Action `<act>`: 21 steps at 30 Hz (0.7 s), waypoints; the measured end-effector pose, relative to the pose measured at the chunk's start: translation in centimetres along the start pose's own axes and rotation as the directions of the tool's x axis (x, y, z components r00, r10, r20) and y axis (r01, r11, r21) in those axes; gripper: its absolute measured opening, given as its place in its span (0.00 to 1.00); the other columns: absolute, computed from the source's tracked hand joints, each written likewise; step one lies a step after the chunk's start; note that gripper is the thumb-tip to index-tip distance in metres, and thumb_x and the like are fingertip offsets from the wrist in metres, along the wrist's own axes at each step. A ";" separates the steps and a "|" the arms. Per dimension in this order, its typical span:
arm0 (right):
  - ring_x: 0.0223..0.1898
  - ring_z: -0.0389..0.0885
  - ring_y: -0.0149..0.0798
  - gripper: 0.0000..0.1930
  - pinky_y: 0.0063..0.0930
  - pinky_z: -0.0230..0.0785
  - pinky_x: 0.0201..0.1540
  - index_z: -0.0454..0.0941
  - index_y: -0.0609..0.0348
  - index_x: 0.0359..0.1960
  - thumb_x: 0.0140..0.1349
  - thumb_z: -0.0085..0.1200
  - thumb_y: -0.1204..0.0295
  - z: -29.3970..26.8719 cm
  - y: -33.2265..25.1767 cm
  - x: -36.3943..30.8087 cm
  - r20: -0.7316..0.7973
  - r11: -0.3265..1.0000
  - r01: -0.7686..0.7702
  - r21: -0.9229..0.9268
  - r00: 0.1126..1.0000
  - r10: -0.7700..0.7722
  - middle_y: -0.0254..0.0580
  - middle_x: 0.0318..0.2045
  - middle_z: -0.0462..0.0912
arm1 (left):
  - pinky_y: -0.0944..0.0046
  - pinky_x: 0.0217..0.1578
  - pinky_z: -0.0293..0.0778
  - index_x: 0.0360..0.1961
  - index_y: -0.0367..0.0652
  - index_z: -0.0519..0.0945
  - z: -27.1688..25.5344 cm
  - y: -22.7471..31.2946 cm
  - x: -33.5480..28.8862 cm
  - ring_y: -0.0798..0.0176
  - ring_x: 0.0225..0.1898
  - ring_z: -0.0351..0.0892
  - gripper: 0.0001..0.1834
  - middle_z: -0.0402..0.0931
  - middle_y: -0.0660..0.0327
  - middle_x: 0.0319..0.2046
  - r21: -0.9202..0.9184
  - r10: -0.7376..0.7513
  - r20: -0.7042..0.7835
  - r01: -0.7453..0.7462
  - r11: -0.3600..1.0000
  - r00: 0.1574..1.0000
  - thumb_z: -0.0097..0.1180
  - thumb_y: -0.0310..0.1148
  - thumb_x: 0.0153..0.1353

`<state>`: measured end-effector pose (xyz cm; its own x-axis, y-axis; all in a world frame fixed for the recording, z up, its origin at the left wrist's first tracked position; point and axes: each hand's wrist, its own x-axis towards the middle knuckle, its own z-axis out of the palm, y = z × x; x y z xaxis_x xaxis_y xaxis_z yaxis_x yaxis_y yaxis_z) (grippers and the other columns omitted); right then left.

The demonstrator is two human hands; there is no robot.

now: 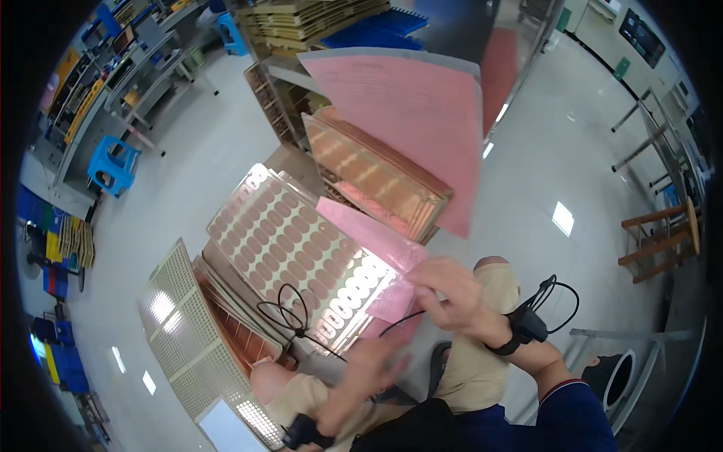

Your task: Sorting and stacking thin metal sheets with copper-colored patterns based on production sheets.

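A copper-coloured panel [282, 237] with rows of oval pads lies tilted before me on top of a stack. Along its far right edge runs a pink sheet [361, 233]. My right hand [450, 295] is closed at the panel's right corner, its fingertips pinching the pink sheet there. Just below the panel's near edge, my left hand [370, 371] is blurred by motion, with its fingers apart and nothing seen in them. A black cable [300, 331] loops over the panel's near part.
Behind the panel stand upright copper boards [376, 169] and a large pink sheet [422, 113], against a metal rack. A perforated panel [181, 301] leans on the left, beside more boards. Blue stools [114, 164] and a wooden stool [663, 241] stand farther off.
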<state>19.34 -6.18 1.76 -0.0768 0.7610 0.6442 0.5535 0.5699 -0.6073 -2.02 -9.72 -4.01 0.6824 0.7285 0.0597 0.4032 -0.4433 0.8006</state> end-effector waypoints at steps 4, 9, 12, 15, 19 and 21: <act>0.37 0.79 0.50 0.14 0.35 0.71 0.42 0.76 0.65 0.41 0.58 0.51 0.69 7.2 1.8 -3.8 0.413 0.918 -0.390 0.075 0.850 0.327 0.52 0.33 0.80 | 0.64 0.38 0.74 0.40 0.41 0.79 6.0 3.7 -5.2 0.59 0.36 0.80 0.13 0.80 0.58 0.34 -0.281 -0.199 0.165 0.240 0.929 0.966 0.59 0.34 0.55; 0.47 0.75 0.49 0.19 0.38 0.66 0.49 0.72 0.64 0.50 0.61 0.48 0.64 13.2 -1.0 -9.9 0.706 0.800 -0.476 0.364 0.702 0.096 0.56 0.46 0.75 | 0.68 0.43 0.72 0.49 0.37 0.74 9.4 3.6 -7.6 0.70 0.42 0.75 0.14 0.76 0.62 0.41 -0.818 -0.318 0.517 0.569 0.089 0.794 0.49 0.32 0.64; 0.48 0.74 0.46 0.20 0.33 0.67 0.50 0.70 0.63 0.52 0.62 0.47 0.64 15.3 -1.1 -16.2 0.987 0.860 -0.511 -0.005 -0.142 -0.078 0.53 0.46 0.75 | 0.68 0.46 0.71 0.50 0.36 0.72 9.7 4.2 -7.2 0.68 0.42 0.76 0.15 0.75 0.59 0.44 -0.813 -0.240 0.519 0.560 0.157 0.820 0.49 0.32 0.65; 0.47 0.74 0.44 0.19 0.32 0.67 0.49 0.69 0.63 0.52 0.62 0.47 0.67 13.9 -0.1 -18.0 0.942 0.845 -0.532 -0.057 -0.309 -0.131 0.51 0.47 0.74 | 0.67 0.44 0.72 0.50 0.37 0.72 9.3 2.4 -6.0 0.68 0.41 0.76 0.14 0.75 0.60 0.43 -0.774 -0.164 0.288 0.331 0.540 0.943 0.47 0.31 0.65; 0.48 0.73 0.38 0.18 0.27 0.68 0.45 0.69 0.64 0.52 0.60 0.47 0.73 9.5 3.5 -17.7 0.861 0.456 -0.731 0.508 0.451 -0.236 0.52 0.47 0.73 | 0.65 0.41 0.72 0.46 0.36 0.75 2.1 3.1 -3.1 0.63 0.38 0.79 0.16 0.78 0.54 0.35 -0.283 -0.479 0.278 0.547 0.788 0.833 0.55 0.34 0.59; 0.40 0.77 0.38 0.16 0.34 0.68 0.41 0.73 0.62 0.47 0.56 0.52 0.71 11.4 4.3 -12.6 0.833 0.783 -0.430 0.449 0.518 -0.194 0.49 0.43 0.76 | 0.61 0.39 0.73 0.45 0.36 0.76 -1.0 2.3 -1.7 0.55 0.37 0.79 0.19 0.78 0.50 0.34 -0.180 -0.462 0.071 0.467 0.866 0.884 0.57 0.38 0.56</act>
<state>13.25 -9.79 -14.25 -0.8379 0.5420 0.0641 0.0938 0.2587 -0.9614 -2.85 -11.46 -1.70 0.4601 0.8118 -0.3596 0.5583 0.0504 0.8281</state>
